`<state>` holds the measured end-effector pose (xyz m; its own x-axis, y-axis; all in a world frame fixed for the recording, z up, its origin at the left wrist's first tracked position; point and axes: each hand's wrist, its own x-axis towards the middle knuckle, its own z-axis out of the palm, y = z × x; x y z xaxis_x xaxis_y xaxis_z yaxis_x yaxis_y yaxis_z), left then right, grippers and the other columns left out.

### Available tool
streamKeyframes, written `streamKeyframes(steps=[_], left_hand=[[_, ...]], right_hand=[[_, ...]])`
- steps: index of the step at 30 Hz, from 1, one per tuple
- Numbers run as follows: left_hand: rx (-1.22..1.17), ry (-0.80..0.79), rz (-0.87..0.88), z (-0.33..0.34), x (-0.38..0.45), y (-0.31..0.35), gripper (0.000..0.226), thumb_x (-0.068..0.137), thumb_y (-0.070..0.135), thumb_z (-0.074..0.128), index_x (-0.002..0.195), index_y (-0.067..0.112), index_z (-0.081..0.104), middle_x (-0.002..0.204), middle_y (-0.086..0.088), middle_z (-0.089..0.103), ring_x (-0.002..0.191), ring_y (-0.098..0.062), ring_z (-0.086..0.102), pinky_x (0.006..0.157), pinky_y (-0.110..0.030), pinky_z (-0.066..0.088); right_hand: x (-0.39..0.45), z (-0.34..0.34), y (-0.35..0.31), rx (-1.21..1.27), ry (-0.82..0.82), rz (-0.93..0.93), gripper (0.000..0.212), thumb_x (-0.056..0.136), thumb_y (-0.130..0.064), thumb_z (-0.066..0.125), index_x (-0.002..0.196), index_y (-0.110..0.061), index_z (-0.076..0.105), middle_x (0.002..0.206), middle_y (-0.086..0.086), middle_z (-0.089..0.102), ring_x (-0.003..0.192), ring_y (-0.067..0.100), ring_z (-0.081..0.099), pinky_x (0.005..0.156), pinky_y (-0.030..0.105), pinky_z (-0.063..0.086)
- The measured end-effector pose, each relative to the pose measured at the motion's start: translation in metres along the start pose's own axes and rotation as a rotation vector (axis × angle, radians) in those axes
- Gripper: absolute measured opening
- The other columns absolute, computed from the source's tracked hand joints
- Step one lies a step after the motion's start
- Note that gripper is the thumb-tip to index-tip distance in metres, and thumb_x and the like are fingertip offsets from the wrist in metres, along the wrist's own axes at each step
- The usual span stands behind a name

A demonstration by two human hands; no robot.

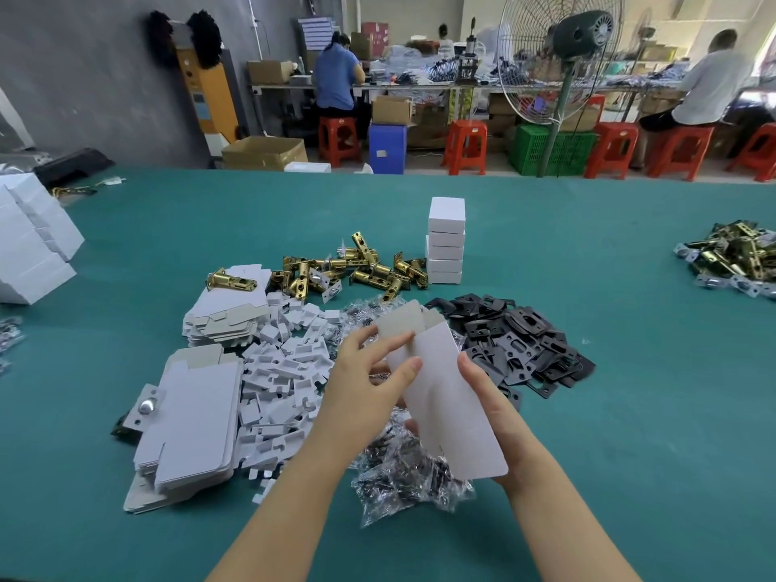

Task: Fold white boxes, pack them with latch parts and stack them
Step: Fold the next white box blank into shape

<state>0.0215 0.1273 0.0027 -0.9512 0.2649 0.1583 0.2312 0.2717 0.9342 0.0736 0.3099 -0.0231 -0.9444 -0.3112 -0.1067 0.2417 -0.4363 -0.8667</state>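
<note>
While stacked boxes (446,241) stand well beyond the hands, this count reads as progress: about five closed, piled upright.
Left to do: flat blanks (189,417) lie left of the left hand; brass latches (357,273) and black plates (516,338) wait beyond the fingers.
Box in hand (445,388): unfolded, held between both hands.
Long axis: runs away from the person, flap end far, tilted slightly left.
Left hand (369,384): fingers pinch its far flap edge.
Right hand (495,417): curled round its right edge and underside.
</note>
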Motion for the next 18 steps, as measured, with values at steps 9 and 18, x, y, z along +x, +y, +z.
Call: streamKeyframes(steps=[9, 18], left_hand=[[0.040, 0.016, -0.067, -0.004, 0.006, 0.016, 0.055, 0.069, 0.073, 0.069, 0.078, 0.022, 0.053, 0.111, 0.001, 0.053, 0.071, -0.008, 0.065, 0.047, -0.011, 0.045], [-0.285, -0.021, -0.127, 0.004, 0.002, 0.007, 0.056, 0.081, 0.037, 0.084, 0.127, 0.043, 0.053, 0.114, 0.014, 0.072, 0.098, -0.002, 0.071, 0.076, -0.024, 0.059]], right_hand=[[0.009, 0.008, -0.006, -0.273, 0.035, 0.007, 0.094, 0.075, -0.070, 0.076, 0.151, -0.025, 0.046, 0.146, 0.017, 0.054, 0.130, 0.045, 0.052, 0.103, 0.059, 0.041], [0.001, -0.004, -0.004, -0.047, 0.164, -0.040, 0.061, 0.078, -0.034, 0.085, 0.130, -0.011, 0.066, 0.130, 0.021, 0.068, 0.114, 0.036, 0.069, 0.084, 0.042, 0.060]])
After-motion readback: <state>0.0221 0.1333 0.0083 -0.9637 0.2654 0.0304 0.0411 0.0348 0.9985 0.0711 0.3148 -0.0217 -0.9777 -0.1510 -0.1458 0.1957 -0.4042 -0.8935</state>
